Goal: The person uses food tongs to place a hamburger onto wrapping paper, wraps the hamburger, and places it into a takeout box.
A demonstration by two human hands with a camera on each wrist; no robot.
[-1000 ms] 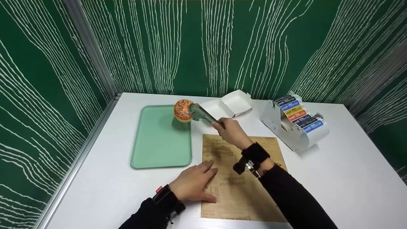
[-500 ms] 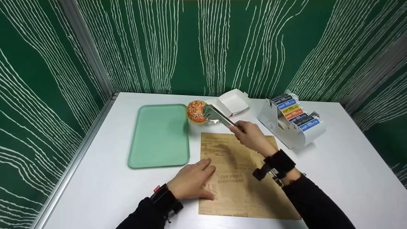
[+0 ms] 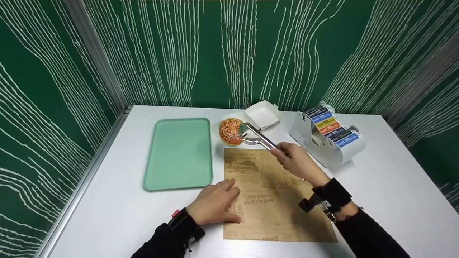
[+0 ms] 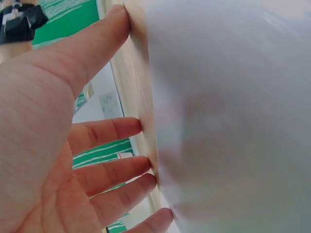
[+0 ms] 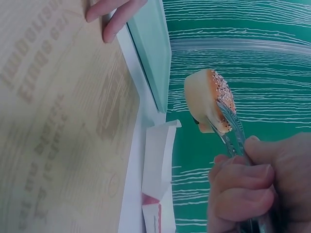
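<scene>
My right hand [image 3: 299,159] grips metal tongs [image 3: 263,139], thumb and curled fingers wrapped round the handles in the right wrist view. The tongs' tips pinch a sesame-topped bun [image 3: 230,132], held in the air just beyond the far left corner of a brown printed paper sheet [image 3: 279,204]. Seen from the right wrist, the bun [image 5: 199,94] has a pale side and a glossy seeded top. With fingers spread, my left hand [image 3: 215,203] rests its fingertips on the sheet's left edge; the left wrist view shows those fingertips [image 4: 133,125] touching the surface.
A green tray [image 3: 179,154] lies left of the paper. Behind the bun stands an opened white cardboard box [image 3: 262,114]. To the right is a white dispenser [image 3: 324,143] with rolls of coloured labels. Green walls with white lines enclose the table's back and sides.
My right hand has moved right and nearer, carrying the bun in the tongs from above the tray's far right corner to beyond the paper's far left corner. My left hand stays on the paper.
</scene>
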